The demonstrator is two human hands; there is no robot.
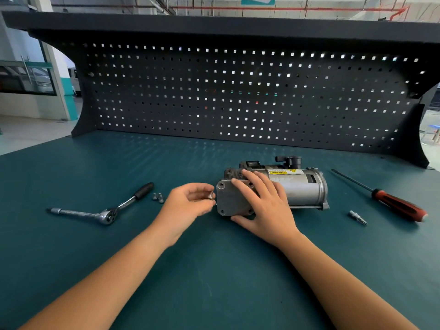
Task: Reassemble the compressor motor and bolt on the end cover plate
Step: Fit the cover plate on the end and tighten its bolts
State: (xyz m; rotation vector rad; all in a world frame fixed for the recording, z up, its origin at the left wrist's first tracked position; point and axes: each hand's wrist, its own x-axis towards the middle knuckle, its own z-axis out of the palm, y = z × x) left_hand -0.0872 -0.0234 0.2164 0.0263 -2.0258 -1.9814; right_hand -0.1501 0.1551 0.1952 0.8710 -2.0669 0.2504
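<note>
Lying on its side near the middle of the green bench, the compressor motor runs its long axis left to right, with the end cover plate facing left and a little toward the person. It looks like heavy, rigid cast metal that is unlikely to slide, best steadied by the body or the plate's edge. The right hand lies spread over the plate, fingers fairly straight and thumb at the lower edge, pressing rather than clutching. The left hand pinches a small bolt in curled fingertips just beside the plate; being smooth and tiny, it is probably easy to drop
</note>
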